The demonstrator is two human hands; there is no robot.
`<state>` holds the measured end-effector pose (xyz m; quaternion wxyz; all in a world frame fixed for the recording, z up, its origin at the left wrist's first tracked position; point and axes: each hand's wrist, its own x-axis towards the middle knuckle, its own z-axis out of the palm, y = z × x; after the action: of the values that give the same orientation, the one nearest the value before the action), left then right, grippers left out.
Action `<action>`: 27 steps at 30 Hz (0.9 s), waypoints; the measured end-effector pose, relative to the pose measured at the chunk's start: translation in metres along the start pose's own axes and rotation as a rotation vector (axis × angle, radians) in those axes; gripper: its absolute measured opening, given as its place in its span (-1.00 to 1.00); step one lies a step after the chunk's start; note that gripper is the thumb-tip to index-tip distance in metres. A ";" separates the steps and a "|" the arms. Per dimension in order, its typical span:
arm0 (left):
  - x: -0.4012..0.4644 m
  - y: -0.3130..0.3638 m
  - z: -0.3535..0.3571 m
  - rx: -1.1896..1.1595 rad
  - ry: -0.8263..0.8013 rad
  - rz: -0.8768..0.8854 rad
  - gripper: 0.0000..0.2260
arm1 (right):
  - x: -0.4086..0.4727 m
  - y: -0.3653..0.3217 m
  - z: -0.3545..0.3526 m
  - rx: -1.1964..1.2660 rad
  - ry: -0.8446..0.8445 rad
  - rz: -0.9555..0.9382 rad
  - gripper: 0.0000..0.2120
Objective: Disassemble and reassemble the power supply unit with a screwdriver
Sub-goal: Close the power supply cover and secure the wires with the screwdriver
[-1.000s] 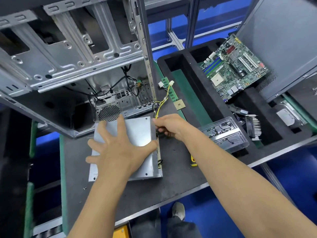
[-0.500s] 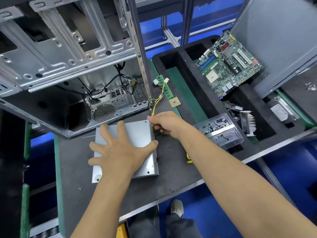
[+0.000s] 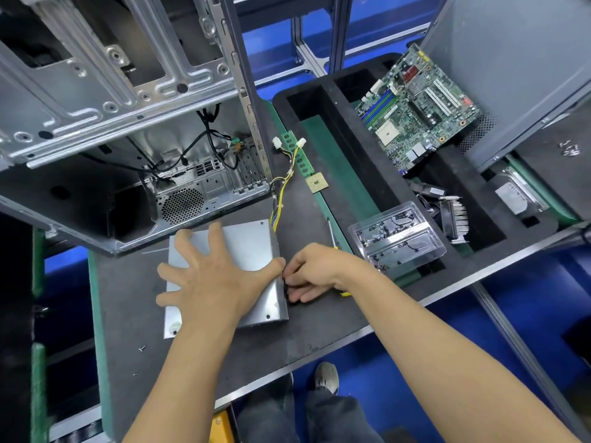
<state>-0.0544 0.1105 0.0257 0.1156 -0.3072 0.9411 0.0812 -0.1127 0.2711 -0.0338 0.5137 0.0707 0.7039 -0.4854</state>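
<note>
The silver power supply unit (image 3: 246,247) lies flat on the black mat in front of the open case. My left hand (image 3: 211,276) presses on its lid with fingers spread, thumb at the right edge. My right hand (image 3: 315,273) is against the unit's right side wall, fingertips at a dark gap there; whether they pinch anything is hidden. The yellow and black cable bundle (image 3: 281,193) runs from the unit's far right corner to two white connectors (image 3: 289,143). A yellow-handled screwdriver (image 3: 330,233) lies on the mat, mostly under my right hand.
The open computer case (image 3: 121,100) stands right behind the unit. A RAM stick (image 3: 297,156) and a CPU chip (image 3: 316,183) lie beside the cables. To the right sit a clear screw tray (image 3: 396,238), a black foam tray (image 3: 358,174) with a motherboard (image 3: 419,107), and a heatsink (image 3: 455,219). A loose screw (image 3: 142,348) lies near the mat's front left.
My right hand has let go of the cable bundle and moved toward me along the unit's right side. My left hand stays pressed on the lid.
</note>
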 end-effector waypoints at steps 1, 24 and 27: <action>0.000 0.000 0.000 0.000 0.003 0.000 0.06 | 0.000 0.003 0.003 0.028 0.007 -0.001 -0.96; -0.001 0.006 0.029 0.047 0.076 -0.013 0.01 | -0.029 0.000 -0.005 0.250 0.274 -0.140 -0.68; -0.003 0.002 0.037 -0.005 0.073 -0.017 -0.03 | -0.034 0.000 -0.009 0.267 0.290 -0.154 -0.67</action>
<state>-0.0476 0.1221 -0.0093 0.0811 -0.3180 0.9419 0.0710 -0.1023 0.2913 -0.0068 0.3546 0.1533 0.7033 -0.5968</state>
